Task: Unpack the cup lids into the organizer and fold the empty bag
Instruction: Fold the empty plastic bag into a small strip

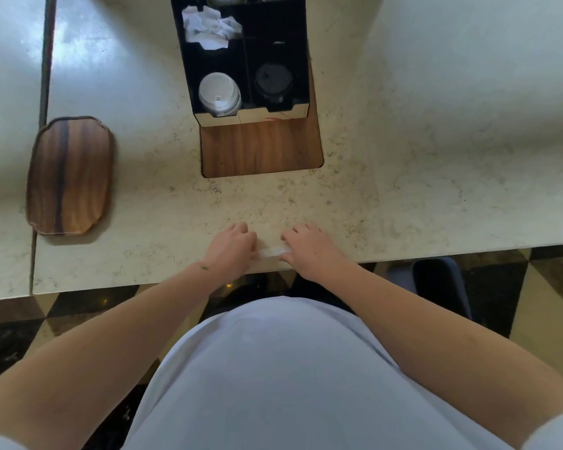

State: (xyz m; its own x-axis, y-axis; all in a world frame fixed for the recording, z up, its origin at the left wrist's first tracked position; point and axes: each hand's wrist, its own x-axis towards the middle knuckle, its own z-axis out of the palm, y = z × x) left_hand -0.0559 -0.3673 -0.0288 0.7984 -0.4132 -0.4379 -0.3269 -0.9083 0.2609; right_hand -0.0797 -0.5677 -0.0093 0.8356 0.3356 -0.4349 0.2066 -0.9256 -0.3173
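A small folded strip of clear plastic bag (pixel 271 251) lies on the marble counter near its front edge. My left hand (pixel 231 246) grips its left end with curled fingers. My right hand (pixel 306 248) holds down its right end, thumb along the strip. Farther back stands the black organizer (pixel 303 60). Its front left compartment holds a stack of white cup lids (pixel 219 94), and its front right compartment holds black cup lids (pixel 272 81). Crumpled white paper (pixel 210 27) fills a compartment behind the white lids.
A wooden tray (pixel 70 177) lies at the left on the counter. The organizer rests on a wooden board (pixel 260 151). The counter's front edge (pixel 436 254) runs just below my hands, with a dark chair (pixel 439 284) and checkered floor beyond it.
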